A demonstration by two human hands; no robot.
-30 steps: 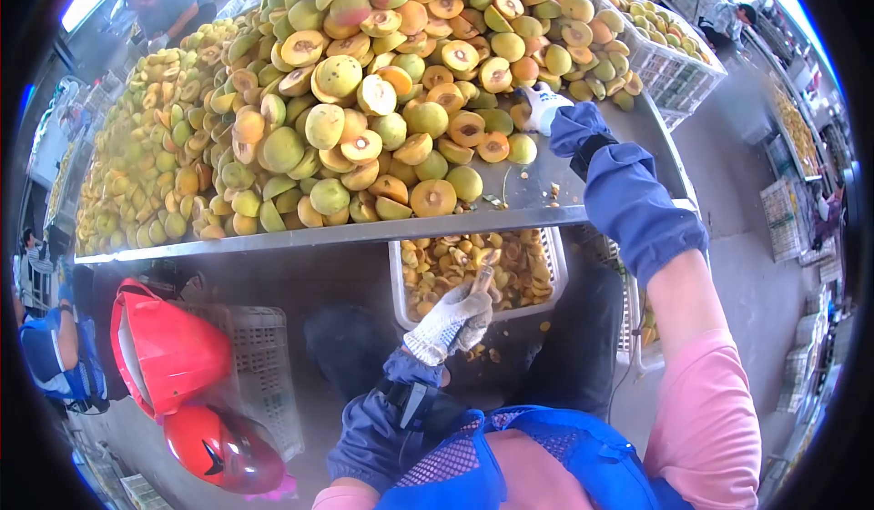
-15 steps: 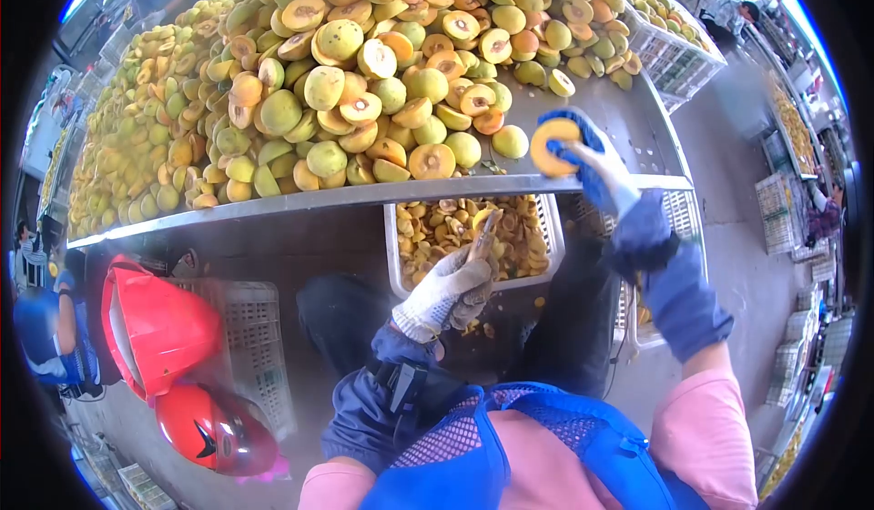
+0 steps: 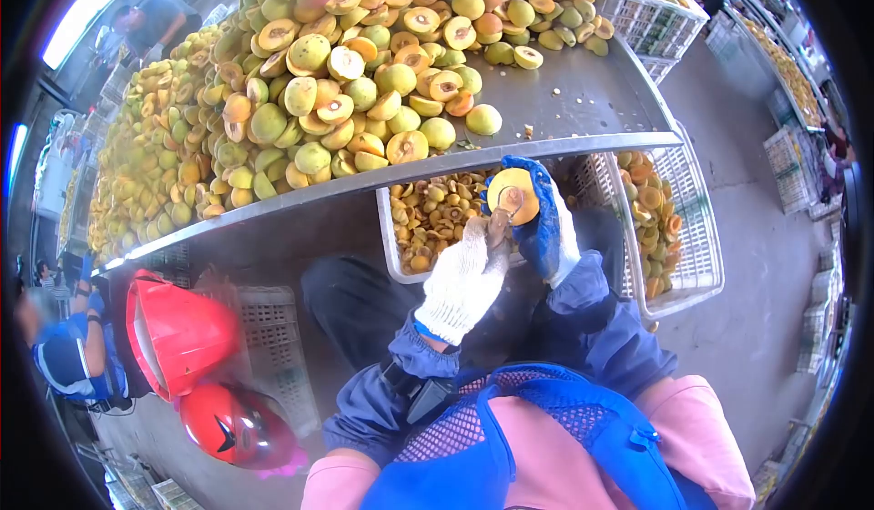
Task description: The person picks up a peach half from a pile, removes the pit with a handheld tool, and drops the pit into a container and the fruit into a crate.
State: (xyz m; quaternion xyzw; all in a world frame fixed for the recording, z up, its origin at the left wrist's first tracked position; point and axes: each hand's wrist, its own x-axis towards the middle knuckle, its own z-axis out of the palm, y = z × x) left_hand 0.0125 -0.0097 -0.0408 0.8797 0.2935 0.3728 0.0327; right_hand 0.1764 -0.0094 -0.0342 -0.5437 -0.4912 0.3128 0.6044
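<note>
At a steel bench (image 3: 583, 91) heaped with halved yellow-green fruit (image 3: 346, 82), a seated worker holds one fruit half (image 3: 512, 196) just below the bench's front edge, above the lap, cut face turned up toward the camera. The right hand (image 3: 549, 232), in a blue-coated glove, is closed around the half from behind and beside it. The left hand (image 3: 464, 278), in a white knit glove, is clenched on a small tool (image 3: 498, 228) (mostly hidden by the glove; its kind cannot be told) whose tip meets the middle of the cut face.

Under the bench, directly behind the hands, a white plastic tray (image 3: 386, 237) holds brownish stones and scraps (image 3: 428, 223). Just to the right stands a white mesh basket (image 3: 706, 237) with orange-fleshed pieces (image 3: 655, 219) inside. Another white crate (image 3: 651, 23), filled with fruit, sits at the bench's far right corner.

Two red helmets (image 3: 173, 333) (image 3: 238, 424) lie on the floor to the worker's left, touching an upturned white crate (image 3: 273, 346). A co-worker's blue sleeve (image 3: 64, 364) shows at the left edge, and another person (image 3: 155, 19) stands beyond the heap at upper left.
</note>
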